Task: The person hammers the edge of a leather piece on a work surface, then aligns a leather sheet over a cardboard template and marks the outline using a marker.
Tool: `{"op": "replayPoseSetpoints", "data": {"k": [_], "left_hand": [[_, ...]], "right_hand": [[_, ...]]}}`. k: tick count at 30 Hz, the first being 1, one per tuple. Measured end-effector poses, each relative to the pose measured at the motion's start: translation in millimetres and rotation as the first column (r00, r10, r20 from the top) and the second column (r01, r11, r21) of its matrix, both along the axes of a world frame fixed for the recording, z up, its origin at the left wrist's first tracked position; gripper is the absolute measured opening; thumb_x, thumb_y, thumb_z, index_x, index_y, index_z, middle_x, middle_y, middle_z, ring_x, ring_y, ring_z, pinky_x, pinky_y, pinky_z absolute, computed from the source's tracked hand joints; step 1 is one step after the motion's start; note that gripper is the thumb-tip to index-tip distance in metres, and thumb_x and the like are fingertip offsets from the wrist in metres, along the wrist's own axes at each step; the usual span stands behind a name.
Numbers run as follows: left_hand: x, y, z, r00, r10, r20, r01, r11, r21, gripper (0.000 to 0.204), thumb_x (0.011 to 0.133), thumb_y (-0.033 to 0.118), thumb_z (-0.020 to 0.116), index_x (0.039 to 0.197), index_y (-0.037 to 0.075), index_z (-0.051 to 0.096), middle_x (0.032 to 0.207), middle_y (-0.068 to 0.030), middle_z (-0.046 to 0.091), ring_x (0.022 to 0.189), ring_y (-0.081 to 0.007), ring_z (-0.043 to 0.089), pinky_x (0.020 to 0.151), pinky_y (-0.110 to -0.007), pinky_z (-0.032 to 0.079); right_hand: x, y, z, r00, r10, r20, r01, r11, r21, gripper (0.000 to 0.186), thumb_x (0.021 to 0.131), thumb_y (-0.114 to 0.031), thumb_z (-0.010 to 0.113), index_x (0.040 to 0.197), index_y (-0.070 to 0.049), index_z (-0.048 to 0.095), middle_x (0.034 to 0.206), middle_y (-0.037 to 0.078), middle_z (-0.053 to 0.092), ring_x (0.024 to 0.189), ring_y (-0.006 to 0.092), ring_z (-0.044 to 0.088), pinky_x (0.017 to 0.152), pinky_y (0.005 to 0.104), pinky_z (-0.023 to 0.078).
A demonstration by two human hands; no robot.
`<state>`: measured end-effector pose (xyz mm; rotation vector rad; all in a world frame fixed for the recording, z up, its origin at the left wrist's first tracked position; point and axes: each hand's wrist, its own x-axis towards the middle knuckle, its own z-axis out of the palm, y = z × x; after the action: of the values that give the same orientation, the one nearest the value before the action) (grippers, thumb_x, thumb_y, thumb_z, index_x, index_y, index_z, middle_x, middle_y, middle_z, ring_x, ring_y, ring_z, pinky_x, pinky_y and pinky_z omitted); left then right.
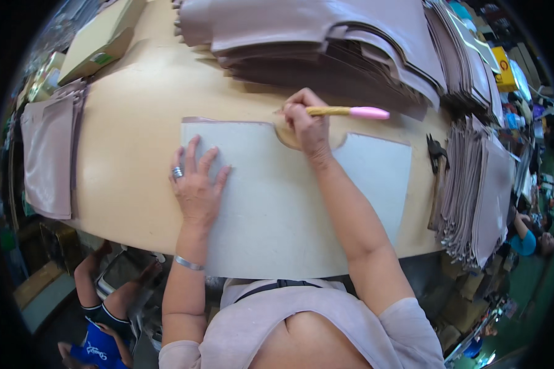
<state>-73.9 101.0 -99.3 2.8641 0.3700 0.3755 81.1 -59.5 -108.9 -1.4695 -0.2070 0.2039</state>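
A pale grey pattern sheet point(271, 209) lies flat on the table, with a rounded notch in its far edge. A thin mauve strip of material point(228, 120) shows from under that far edge. My left hand point(198, 187) rests on the left part of the sheet, fingers spread, pressing it flat. At the notch, my right hand point(308, 126) is closed around a pen point(348, 112) with a yellow barrel and a pink end. The pen points left, and its tip is near the notch's left corner. Whether the tip touches anything is hard to tell.
Large stacks of mauve sheets point(271, 31) fill the far side. More cut pieces hang over the table's right edge point(468, 184) and left edge point(49, 154). A hammer point(437, 178) lies at right. A cardboard box point(101, 40) stands far left. A person in blue point(101, 344) sits lower left.
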Motion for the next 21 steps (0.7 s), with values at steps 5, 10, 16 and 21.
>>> {"op": "replayPoseSetpoints", "data": {"k": [5, 10, 16, 21], "left_hand": [[0, -1, 0, 1.000, 0.013, -0.014, -0.013, 1.000, -0.009, 0.036, 0.075, 0.021, 0.068, 0.109, 0.012, 0.058, 0.133, -0.0064, 0.044, 0.121, -0.0337, 0.037, 0.100, -0.044, 0.031], [1, -2, 0, 1.000, 0.000, -0.012, 0.001, 1.000, 0.012, 0.037, 0.076, 0.022, 0.067, 0.110, 0.014, 0.057, 0.134, -0.0056, 0.043, 0.122, -0.0327, 0.036, 0.101, -0.044, 0.028], [0, 3, -5, 0.999, -0.034, 0.003, 0.034, 0.999, 0.009, 0.038, 0.076, 0.021, 0.067, 0.111, 0.014, 0.056, 0.134, -0.0057, 0.042, 0.120, -0.0332, 0.037, 0.100, -0.044, 0.029], [0, 1, -2, 0.999, -0.044, -0.005, 0.044, 0.999, 0.026, 0.038, 0.077, 0.020, 0.067, 0.113, 0.013, 0.055, 0.134, -0.0063, 0.042, 0.120, -0.0340, 0.037, 0.099, -0.044, 0.031]], "right_hand": [[9, -81, 30, 0.986, -0.156, -0.049, 0.157, 0.988, 0.011, 0.007, 0.074, -0.005, 0.050, 0.068, -0.002, 0.052, 0.060, 0.000, 0.050, 0.052, 0.0043, 0.041, 0.045, 0.0197, 0.031], [1, -127, 22, 0.983, -0.184, 0.006, 0.182, 0.970, -0.161, 0.008, 0.074, -0.006, 0.049, 0.067, -0.002, 0.050, 0.060, 0.001, 0.051, 0.056, 0.0063, 0.044, 0.051, 0.0220, 0.036], [-3, -123, -10, 0.959, -0.198, 0.205, 0.239, 0.951, -0.198, 0.008, 0.073, -0.006, 0.051, 0.067, -0.001, 0.048, 0.056, 0.004, 0.050, 0.053, 0.0097, 0.046, 0.050, 0.0248, 0.038], [-4, -123, -9, 0.952, -0.221, 0.213, 0.274, 0.924, -0.266, 0.009, 0.073, -0.007, 0.052, 0.068, -0.002, 0.047, 0.056, 0.005, 0.050, 0.053, 0.0111, 0.045, 0.050, 0.0273, 0.037]]}}
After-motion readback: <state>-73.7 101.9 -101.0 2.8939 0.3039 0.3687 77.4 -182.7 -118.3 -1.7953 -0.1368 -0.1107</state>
